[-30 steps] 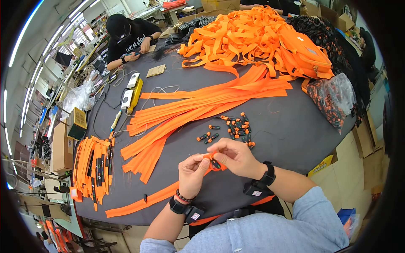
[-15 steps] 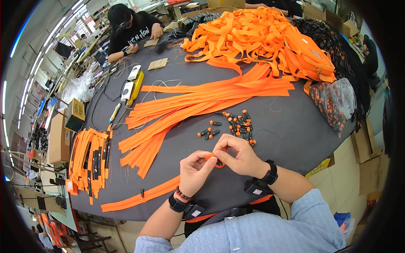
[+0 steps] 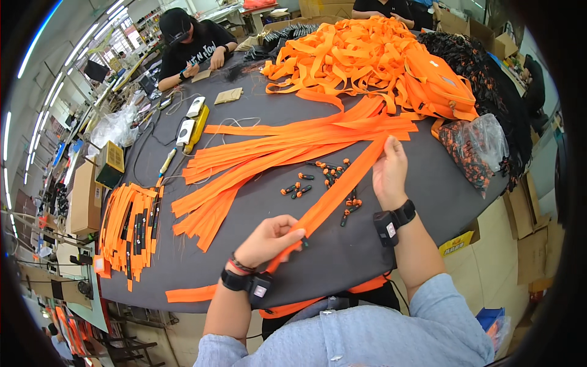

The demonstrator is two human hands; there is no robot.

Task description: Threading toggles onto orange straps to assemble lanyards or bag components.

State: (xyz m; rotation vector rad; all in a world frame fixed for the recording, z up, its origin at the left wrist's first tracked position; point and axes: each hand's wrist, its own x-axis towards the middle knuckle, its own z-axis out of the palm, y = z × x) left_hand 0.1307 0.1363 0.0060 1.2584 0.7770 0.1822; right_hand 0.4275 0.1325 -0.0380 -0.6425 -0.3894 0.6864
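A long orange zipper tape (image 3: pixel 342 186) is drawn slantwise between my hands above the dark tabletop. My left hand (image 3: pixel 273 240) closes round its lower part, and a small dark piece, probably a zipper pull, shows by the fingertips. Farther right and higher, my right hand (image 3: pixel 390 174) pinches the upper end between thumb and fingers. Beneath and beside the tape lie several black zipper pulls with orange ends (image 3: pixel 299 189), some hidden by it. The tape's other end (image 3: pixel 191 295) rests on the table left of my left wrist.
Beyond my hands lies a fan of orange tapes (image 3: pixel 263 144), with a heap of orange strips (image 3: pixel 348 55) behind. Orange-and-black strips (image 3: pixel 129 229) are stacked at left, near a yellow-and-white power strip (image 3: pixel 194 125). A plastic bag of small parts (image 3: pixel 468 153) stands at right. A co-worker (image 3: pixel 199 46) sits across.
My hands, close together before at a small orange-and-black piece, have parted. The right has moved up and away, stretching the tape; the left has shifted slightly down and left.
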